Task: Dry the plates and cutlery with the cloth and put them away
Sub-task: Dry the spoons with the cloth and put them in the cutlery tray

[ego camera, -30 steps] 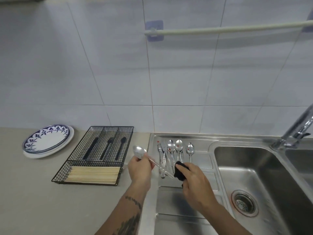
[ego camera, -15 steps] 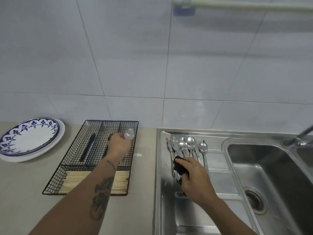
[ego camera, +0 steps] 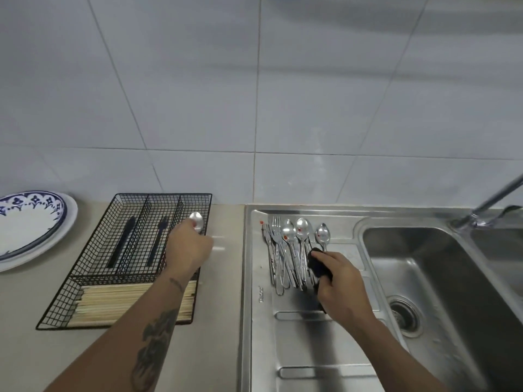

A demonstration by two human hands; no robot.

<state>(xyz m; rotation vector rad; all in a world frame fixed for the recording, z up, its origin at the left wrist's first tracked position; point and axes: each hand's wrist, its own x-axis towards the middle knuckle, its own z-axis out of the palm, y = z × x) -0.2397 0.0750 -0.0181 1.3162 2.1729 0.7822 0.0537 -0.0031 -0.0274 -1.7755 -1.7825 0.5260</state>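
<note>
- Since a moment ago your left hand (ego camera: 189, 247) has carried the spoon (ego camera: 196, 221) across from the sink side and now lowers it over the rightmost long slot of the wire cutlery tray (ego camera: 85, 258). Your fingers are curled round its handle; the bowl points to the wall.
- That slot suits it, I judge: the two slots to its left already hold dark-handled pieces, and the front compartment holds chopsticks (ego camera: 119, 302).
- Your right hand (ego camera: 338, 281) stays at the sink's draining board (ego camera: 311, 349), gripping the bunched dark cloth (ego camera: 317, 265) right by the handles of the undried forks and spoons (ego camera: 288, 250), ready for the next piece.
- Two stacked plates (ego camera: 31, 224) sit on the worktop (ego camera: 223, 292) left of the tray, apparently already finished.
</note>
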